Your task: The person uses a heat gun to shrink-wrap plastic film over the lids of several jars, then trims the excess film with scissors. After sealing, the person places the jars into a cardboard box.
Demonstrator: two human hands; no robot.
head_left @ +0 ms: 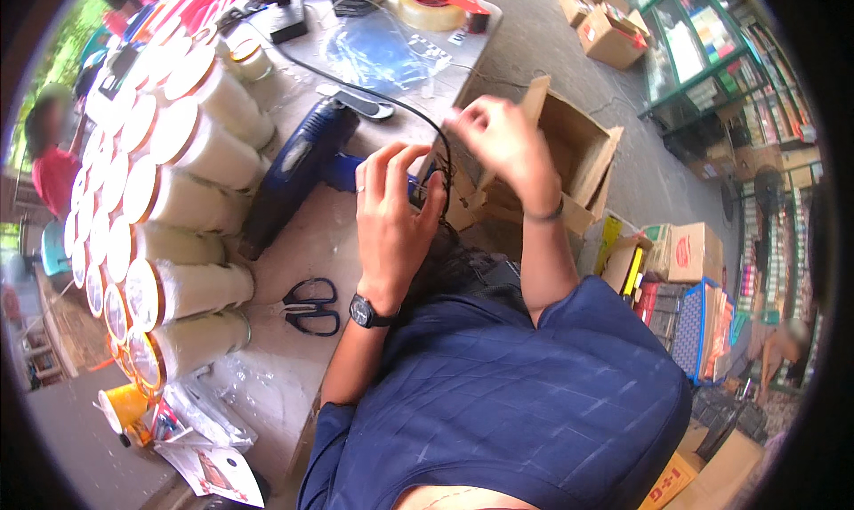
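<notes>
My left hand (391, 198), a dark watch on its wrist, is held over the table edge. Its fingers are bent and apart from the thumb, with nothing visible between them. Beside and partly behind it lies a blue-and-black heat gun (301, 172), its handle toward my hand. Further right, my right hand (507, 141) is raised near the black cord (391, 92). Motion smears its curled fingers, and I cannot make out anything in them. Black-handled scissors (311, 307) lie nearer to me. Left of the heat gun, several white cylindrical jars (200, 198) with orange-rimmed ends are stacked on their sides.
Clear plastic film (374, 52) and tape rolls (431, 7) lie at the table's far end. An open cardboard box (578, 154) stands right of the table. Plastic packets (209, 412) and a printed card (213, 470) sit near left. Shelves (694, 52) stand far right; another person (53, 163) is at left.
</notes>
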